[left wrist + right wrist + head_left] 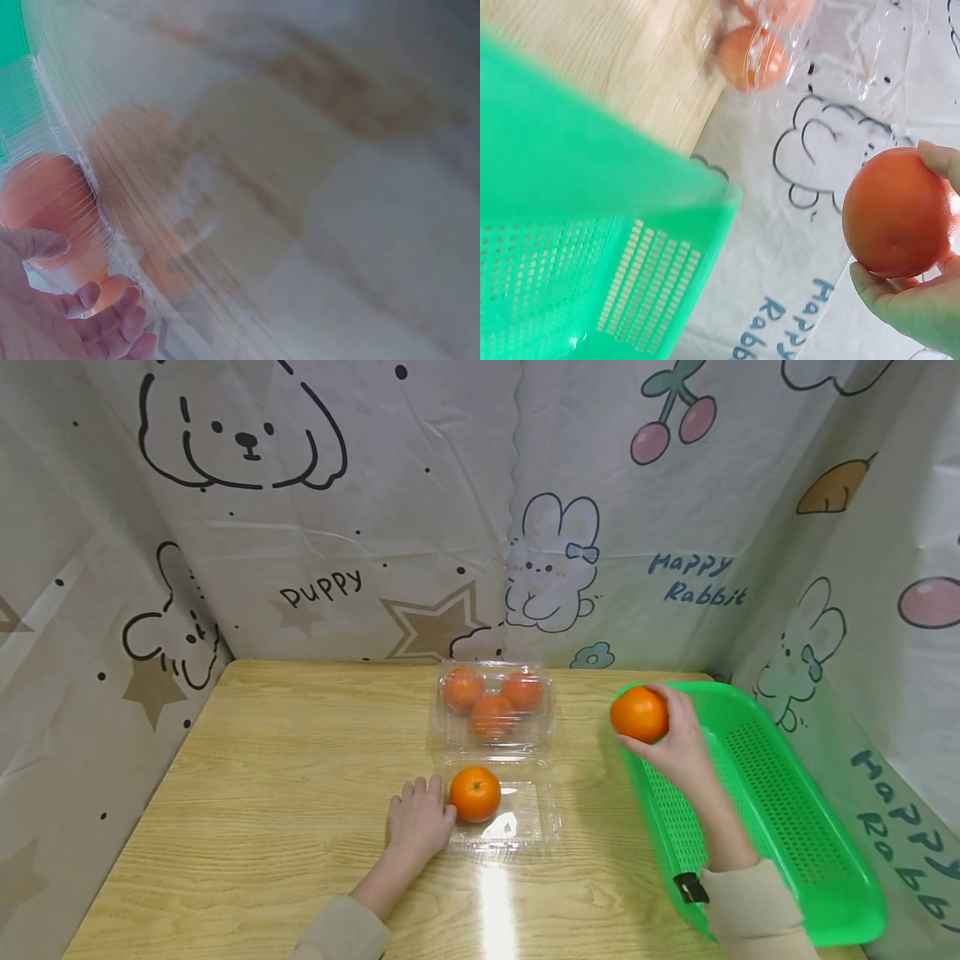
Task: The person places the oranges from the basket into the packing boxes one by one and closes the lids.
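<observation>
My right hand [678, 735] pinches an orange [638, 714] between thumb and fingers, above the far left corner of the green basket [832, 868]. The right wrist view shows the same orange [896, 214] beyond the basket's end. My left hand [422, 818] lies at the left edge of a clear plastic tray [528, 810], fingers pointing forward and apparently holding nothing. Beside its thumb, one orange [476, 794] sits in that tray; whether thumb and orange touch is unclear. Behind, a clear plastic container [497, 667] covers three oranges [491, 718].
The wooden table [285, 793] runs back to a printed cloth wall [360, 527], with more cloth at both sides. A black clip-like piece [691, 887] is on the basket's left rim, by the right sleeve [750, 897].
</observation>
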`<state>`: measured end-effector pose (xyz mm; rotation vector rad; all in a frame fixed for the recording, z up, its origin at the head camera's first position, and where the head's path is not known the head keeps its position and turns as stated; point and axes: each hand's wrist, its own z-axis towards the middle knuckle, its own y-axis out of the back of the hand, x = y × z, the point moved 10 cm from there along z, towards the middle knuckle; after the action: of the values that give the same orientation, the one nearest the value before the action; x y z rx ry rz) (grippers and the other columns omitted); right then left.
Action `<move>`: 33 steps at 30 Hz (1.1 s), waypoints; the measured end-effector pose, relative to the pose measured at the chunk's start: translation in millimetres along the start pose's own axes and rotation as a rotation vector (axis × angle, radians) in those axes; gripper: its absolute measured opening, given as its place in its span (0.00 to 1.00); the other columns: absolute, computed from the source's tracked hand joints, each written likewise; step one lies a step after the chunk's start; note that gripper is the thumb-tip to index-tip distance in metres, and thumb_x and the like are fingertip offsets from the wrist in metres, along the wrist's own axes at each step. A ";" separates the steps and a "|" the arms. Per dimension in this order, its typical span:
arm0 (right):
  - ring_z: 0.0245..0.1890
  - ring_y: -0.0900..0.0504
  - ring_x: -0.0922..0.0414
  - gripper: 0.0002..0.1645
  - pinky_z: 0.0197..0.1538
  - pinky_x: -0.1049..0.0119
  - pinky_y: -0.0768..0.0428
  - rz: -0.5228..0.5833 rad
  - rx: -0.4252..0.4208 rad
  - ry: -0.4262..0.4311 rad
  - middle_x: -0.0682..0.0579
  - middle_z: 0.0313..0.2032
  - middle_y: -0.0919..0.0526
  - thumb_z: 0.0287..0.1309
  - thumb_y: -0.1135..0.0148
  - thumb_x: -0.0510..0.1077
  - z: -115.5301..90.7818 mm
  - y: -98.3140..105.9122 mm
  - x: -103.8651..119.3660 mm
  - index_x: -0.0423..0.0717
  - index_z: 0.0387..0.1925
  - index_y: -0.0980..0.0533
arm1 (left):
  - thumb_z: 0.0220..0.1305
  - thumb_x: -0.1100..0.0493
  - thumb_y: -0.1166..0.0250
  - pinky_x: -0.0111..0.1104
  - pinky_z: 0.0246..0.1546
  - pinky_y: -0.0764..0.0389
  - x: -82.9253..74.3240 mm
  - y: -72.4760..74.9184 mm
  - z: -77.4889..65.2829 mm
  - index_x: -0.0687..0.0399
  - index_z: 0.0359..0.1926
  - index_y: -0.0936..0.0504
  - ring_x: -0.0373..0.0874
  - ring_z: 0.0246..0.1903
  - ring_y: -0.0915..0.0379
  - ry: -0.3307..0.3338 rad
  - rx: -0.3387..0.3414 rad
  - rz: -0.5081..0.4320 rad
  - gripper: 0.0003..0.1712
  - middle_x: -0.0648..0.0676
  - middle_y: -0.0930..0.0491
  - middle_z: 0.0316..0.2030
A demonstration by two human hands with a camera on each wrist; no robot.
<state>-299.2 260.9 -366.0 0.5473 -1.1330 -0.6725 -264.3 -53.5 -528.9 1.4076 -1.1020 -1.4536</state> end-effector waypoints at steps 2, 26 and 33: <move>0.50 0.34 0.39 0.44 0.46 0.40 0.32 0.011 0.014 0.007 0.36 0.54 0.38 0.37 0.28 0.36 -1.5 -6.3 4.0 0.39 0.57 0.40 | 0.54 0.49 0.45 0.46 0.35 0.31 -0.4 1.5 -0.4 0.59 0.46 0.30 0.55 0.37 0.33 -0.002 -0.003 -0.002 0.22 0.61 0.28 0.37; 0.51 0.32 0.44 0.45 0.49 0.43 0.29 0.037 0.126 0.049 0.41 0.54 0.34 0.32 0.24 0.40 -25.2 -76.3 34.7 0.42 0.56 0.37 | 0.54 0.49 0.45 0.46 0.35 0.31 0.0 -0.6 0.1 0.59 0.49 0.30 0.55 0.38 0.33 0.007 0.003 -0.010 0.25 0.61 0.28 0.39; 0.50 0.31 0.44 0.45 0.49 0.43 0.29 0.041 0.161 0.024 0.43 0.53 0.33 0.32 0.24 0.41 -34.6 -95.0 31.7 0.44 0.56 0.36 | 0.54 0.49 0.45 0.46 0.35 0.31 0.2 -0.4 0.1 0.58 0.47 0.30 0.55 0.37 0.33 0.008 0.001 -0.011 0.23 0.61 0.28 0.38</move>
<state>-277.7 174.9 -424.1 0.6659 -1.1789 -0.5406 -264.4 -53.6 -529.4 1.4208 -1.0915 -1.4543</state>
